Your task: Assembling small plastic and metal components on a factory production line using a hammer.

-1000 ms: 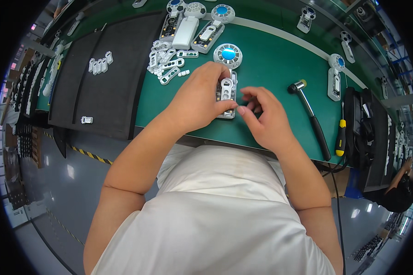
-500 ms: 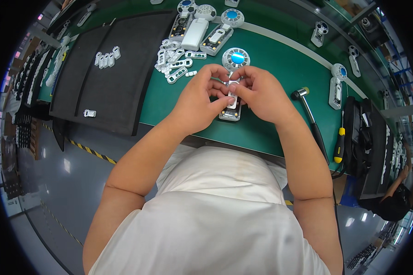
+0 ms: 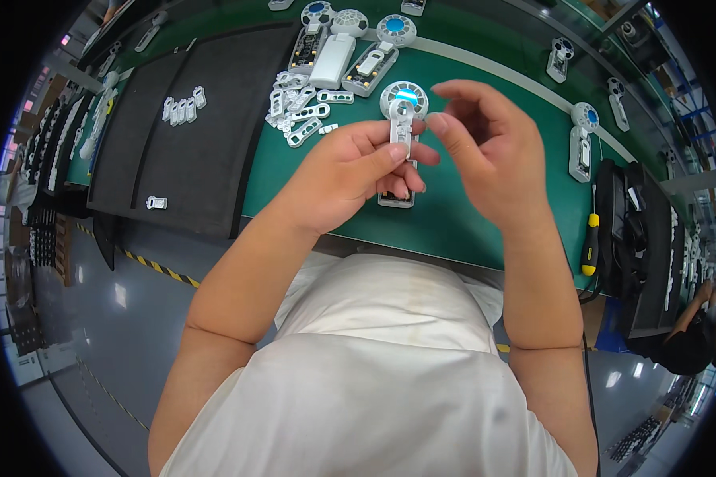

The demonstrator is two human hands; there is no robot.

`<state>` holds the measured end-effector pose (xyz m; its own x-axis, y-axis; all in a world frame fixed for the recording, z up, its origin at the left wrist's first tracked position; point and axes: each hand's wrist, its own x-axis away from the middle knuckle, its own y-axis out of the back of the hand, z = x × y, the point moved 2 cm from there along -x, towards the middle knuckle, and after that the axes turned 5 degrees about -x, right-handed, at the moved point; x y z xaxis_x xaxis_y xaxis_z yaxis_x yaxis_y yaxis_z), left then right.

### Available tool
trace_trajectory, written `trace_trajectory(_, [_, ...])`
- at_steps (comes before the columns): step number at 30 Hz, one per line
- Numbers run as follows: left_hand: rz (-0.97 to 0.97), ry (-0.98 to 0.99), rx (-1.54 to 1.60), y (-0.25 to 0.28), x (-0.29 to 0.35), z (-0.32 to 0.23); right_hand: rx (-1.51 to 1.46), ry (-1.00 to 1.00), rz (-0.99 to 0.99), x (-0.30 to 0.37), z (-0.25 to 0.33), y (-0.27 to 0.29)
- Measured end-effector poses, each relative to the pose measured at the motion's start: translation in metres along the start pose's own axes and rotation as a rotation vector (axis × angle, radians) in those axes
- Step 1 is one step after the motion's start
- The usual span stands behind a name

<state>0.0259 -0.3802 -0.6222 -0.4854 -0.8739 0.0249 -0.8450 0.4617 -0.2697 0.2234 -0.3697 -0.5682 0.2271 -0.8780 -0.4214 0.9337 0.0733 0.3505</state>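
Observation:
My left hand [image 3: 334,175] pinches a slim white plastic piece [image 3: 400,137] with a ring-shaped end, thumb on top and fingers beneath. Below it on the green table lies a handheld device [image 3: 388,102] with a round vented head and a blue disc; the piece and my fingers cover much of its body. The device's clear lower end shows under my fingers. Just right of the piece, my right hand [image 3: 497,155] is raised with thumb and forefinger curved and apart, holding nothing visible. Its other fingers are partly hidden.
Loose white plastic pieces [image 3: 304,113] are heaped left of the device. Similar devices [image 3: 332,62] stand behind. A black mat [image 3: 207,171] holds several small white parts. On the right are a yellow-black screwdriver [image 3: 589,246], another device [image 3: 582,151] and a black pouch [image 3: 612,215].
My right hand has let go and moved right, its fingers spreading; it and the forearm now hide the hammer. My left hand now holds the white piece raised over the device, ring end up.

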Motion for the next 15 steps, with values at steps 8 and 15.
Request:
trace_trajectory(8, [-0.009, 0.063, -0.141, -0.02, 0.013, 0.001, -0.097, -0.254, 0.231, -0.004, -0.017, 0.01])
trace_trajectory(15, [-0.193, 0.012, -0.482, -0.025, 0.017, -0.006, -0.137, -0.189, 0.176, 0.007, -0.019, 0.007])
